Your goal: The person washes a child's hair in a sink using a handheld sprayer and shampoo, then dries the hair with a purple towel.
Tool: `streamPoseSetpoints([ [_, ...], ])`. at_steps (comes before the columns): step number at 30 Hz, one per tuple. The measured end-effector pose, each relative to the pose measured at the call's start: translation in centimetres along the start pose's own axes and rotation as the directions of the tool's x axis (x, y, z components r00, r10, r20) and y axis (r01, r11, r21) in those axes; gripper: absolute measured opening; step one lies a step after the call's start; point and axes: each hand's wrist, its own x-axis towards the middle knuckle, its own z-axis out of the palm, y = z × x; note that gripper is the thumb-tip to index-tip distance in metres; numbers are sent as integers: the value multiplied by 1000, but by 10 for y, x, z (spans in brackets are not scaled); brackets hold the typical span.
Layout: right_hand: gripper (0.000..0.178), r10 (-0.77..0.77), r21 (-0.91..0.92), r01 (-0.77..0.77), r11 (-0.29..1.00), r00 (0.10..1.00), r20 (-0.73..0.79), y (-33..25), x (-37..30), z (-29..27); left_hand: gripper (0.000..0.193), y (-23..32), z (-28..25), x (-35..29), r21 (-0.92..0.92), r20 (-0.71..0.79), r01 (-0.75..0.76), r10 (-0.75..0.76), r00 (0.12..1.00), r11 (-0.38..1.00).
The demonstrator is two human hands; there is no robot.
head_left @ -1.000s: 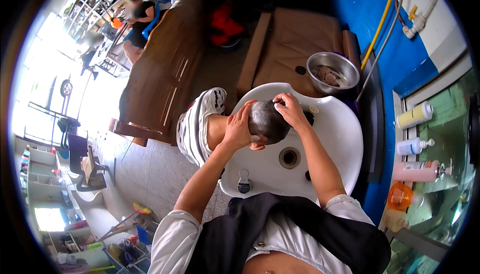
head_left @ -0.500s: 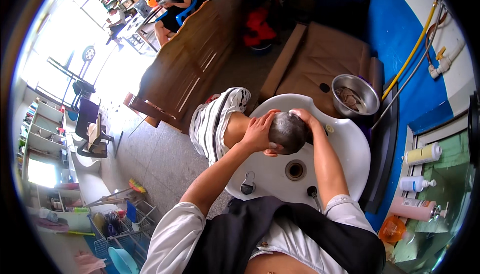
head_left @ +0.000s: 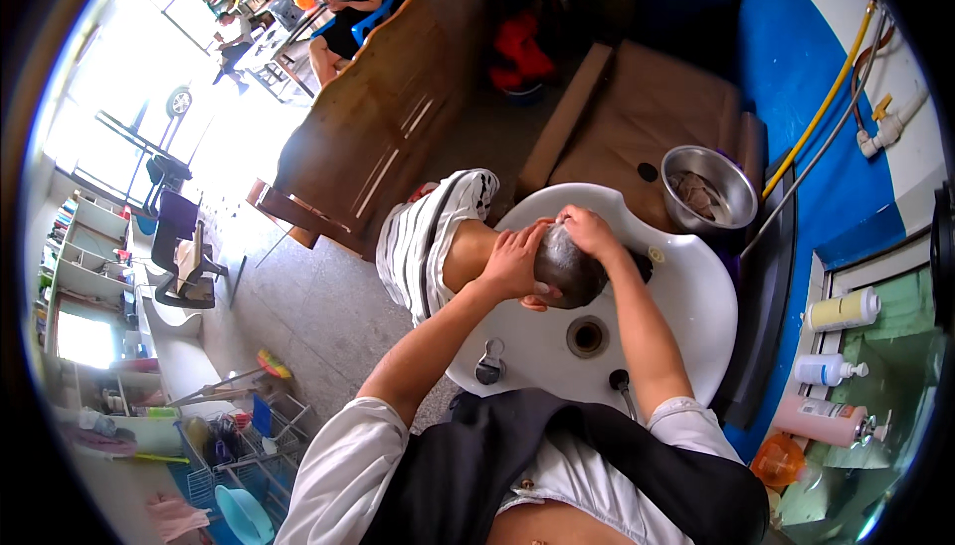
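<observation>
One lathered head (head_left: 569, 274) leans over one white shampoo basin (head_left: 701, 291); the left hand (head_left: 511, 264) lies spread on its left, the right hand (head_left: 589, 234) on its far side, thumb hidden, grip unclear.

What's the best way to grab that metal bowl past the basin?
Probably by the left rim of the metal bowl, coming down from above on that side: it sits upright with its mouth open, so the wall there could be pinched. The yellow hose runs close by its right side.
</observation>
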Motion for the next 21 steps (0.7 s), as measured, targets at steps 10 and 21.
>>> streamPoseSetpoints([
  [10, 18, 235, 335, -88, 938, 871, -430, 86, -43, -1, 107, 12, 9, 25, -12, -5, -58, 58, 998, 998],
  [21, 16, 112, 65, -94, 993, 703, -702, 26, -70, 23, 112, 9, 6, 16, 23, 21, 9, -9, 1000, 1000],
])
